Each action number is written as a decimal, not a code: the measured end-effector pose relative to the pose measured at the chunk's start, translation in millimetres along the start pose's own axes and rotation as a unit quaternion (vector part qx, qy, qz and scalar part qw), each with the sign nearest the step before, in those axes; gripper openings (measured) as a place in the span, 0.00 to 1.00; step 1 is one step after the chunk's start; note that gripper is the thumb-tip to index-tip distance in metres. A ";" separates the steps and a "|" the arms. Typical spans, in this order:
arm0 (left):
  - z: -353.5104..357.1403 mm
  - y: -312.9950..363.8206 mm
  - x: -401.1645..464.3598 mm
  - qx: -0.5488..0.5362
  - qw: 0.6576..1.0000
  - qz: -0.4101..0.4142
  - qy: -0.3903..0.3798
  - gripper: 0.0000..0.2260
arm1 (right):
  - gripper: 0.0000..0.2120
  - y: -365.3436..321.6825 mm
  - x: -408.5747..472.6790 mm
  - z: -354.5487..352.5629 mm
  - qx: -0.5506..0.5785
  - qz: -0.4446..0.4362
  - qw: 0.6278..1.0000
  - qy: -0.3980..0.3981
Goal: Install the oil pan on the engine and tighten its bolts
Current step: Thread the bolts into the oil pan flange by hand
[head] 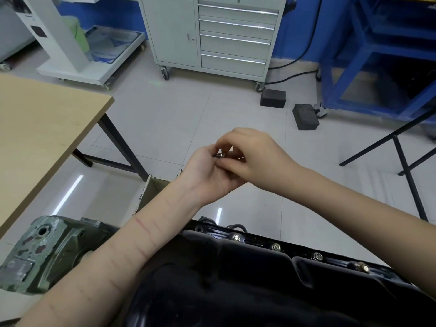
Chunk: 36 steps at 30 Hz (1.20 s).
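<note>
From the head camera, the black oil pan (pixel 247 279) sits on the engine at the bottom of the view, and four bolts (pixel 317 256) already stand in the flange along its far edge. Above the floor, well clear of the pan, both hands meet. The left hand (pixel 210 173) is cupped palm-up, fingers curled round a small loose bolt (pixel 219 155), while the right hand (pixel 250 154) pinches at it from above with its fingertips closed on it. To the left lie a green engine casting (pixel 47 249) and a wooden table (pixel 42 133).

The likely trouble: the bolt is being passed between fingers over bare floor, so a slip would send it rolling away. Started crooked in its hole, it could also cross-thread, and uneven tightening might seat the pan badly
</note>
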<state>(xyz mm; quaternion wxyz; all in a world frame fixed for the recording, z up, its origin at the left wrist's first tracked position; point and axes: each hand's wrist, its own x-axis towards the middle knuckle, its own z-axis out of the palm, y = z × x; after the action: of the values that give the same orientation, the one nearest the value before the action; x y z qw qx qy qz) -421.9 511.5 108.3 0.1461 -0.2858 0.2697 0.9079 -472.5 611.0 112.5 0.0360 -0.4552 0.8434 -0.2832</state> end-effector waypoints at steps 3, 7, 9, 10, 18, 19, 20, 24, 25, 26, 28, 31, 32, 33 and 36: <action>-1.1 -0.4 0.0 -0.008 1.000 0.009 -0.007 0.25 | 0.07 2.3 -0.8 -2.4 0.063 -0.001 0.998 0.025; -0.9 0.0 -0.6 -0.007 1.000 0.018 -0.017 0.29 | 0.10 5.8 -8.7 -2.5 0.141 0.022 0.988 0.053; -1.7 0.2 0.3 0.007 1.000 0.018 -0.015 0.29 | 0.10 6.5 -12.3 -2.5 0.156 0.028 0.986 0.058; -2.0 0.3 0.6 0.013 1.000 0.017 -0.014 0.29 | 0.10 6.8 -13.6 -2.7 0.159 0.029 0.985 0.060; -5.7 1.8 4.1 -0.023 0.999 0.045 0.001 0.31 | 0.14 6.9 -13.0 -9.0 0.275 0.055 0.960 0.029; -6.4 1.4 5.1 -0.026 0.998 0.049 -0.002 0.31 | 0.14 7.2 -12.5 -10.1 0.290 0.059 0.955 0.027; -6.0 0.9 5.0 -0.025 0.998 0.052 -0.003 0.28 | 0.14 7.5 -12.5 -11.0 0.305 0.062 0.950 0.024; -4.2 -0.8 4.7 0.009 0.998 0.060 -0.006 0.18 | 0.16 9.0 -13.7 -11.1 0.358 0.077 0.930 0.025; -4.6 -1.1 5.0 0.013 0.998 0.059 -0.008 0.17 | 0.17 9.2 -14.2 -10.9 0.367 0.080 0.926 0.026; -4.8 -1.3 5.1 0.015 0.998 0.056 -0.009 0.16 | 0.17 9.4 -14.8 -11.1 0.373 0.082 0.924 0.026; -5.1 -1.4 5.5 0.018 0.998 0.052 -0.009 0.13 | 0.16 9.8 -15.7 -11.8 0.378 0.082 0.922 0.027; -5.2 -1.5 6.4 0.039 0.998 0.051 -0.008 0.12 | 0.15 11.2 -16.1 -13.4 0.380 0.087 0.920 0.035; -5.0 -1.7 6.3 0.049 0.997 0.053 -0.008 0.12 | 0.14 11.6 -16.2 -13.8 0.378 0.089 0.921 0.038; -4.7 -1.8 6.1 0.058 0.997 0.055 -0.007 0.12 | 0.13 12.1 -16.2 -14.1 0.374 0.092 0.922 0.041; -4.1 -2.0 5.9 0.082 0.995 0.055 -0.010 0.17 | 0.10 14.4 -17.0 -16.7 0.364 0.099 0.925 0.051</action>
<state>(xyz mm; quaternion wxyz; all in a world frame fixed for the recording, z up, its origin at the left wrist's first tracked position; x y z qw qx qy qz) -423.9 511.4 101.1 0.1211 -0.2485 0.3571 0.8922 -478.7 637.9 115.8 0.1839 -0.3096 0.7236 -0.5888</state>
